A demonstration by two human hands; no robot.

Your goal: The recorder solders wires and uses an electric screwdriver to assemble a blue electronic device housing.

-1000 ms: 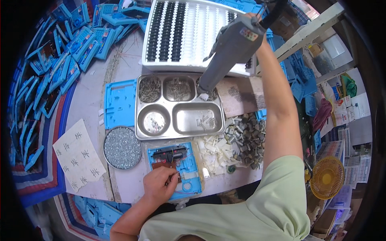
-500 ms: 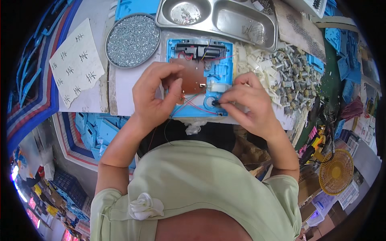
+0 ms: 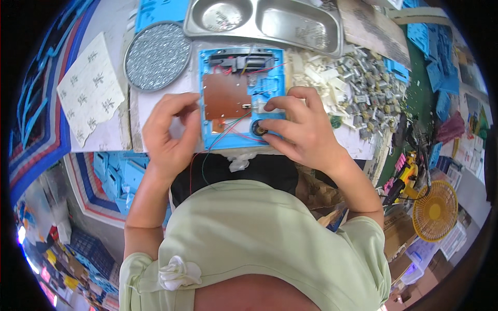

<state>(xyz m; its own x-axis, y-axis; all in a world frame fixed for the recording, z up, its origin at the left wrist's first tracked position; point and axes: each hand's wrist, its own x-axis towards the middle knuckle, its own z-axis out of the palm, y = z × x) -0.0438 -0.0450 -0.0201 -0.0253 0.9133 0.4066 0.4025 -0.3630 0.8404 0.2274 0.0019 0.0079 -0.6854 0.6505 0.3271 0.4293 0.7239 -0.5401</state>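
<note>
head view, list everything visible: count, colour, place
Case: one, blue, between hands
Board: one, brown, in case
Round part: one, black, case's lower right
Wires: several, red/green, on case
Dish: one, grey, beyond left hand
Metal bits: many, silver, in dish
Tray: one, silver, beyond case
Plastic pieces: many, white, right of case
Metal parts: many, mostly grey, farther right
Paper: one, white, left of dish
Basket: one, yellow, far right
Shirt: one, green, lower middle
Left hand: one, bare, beside case
Right hand: one, bare, at round part
</note>
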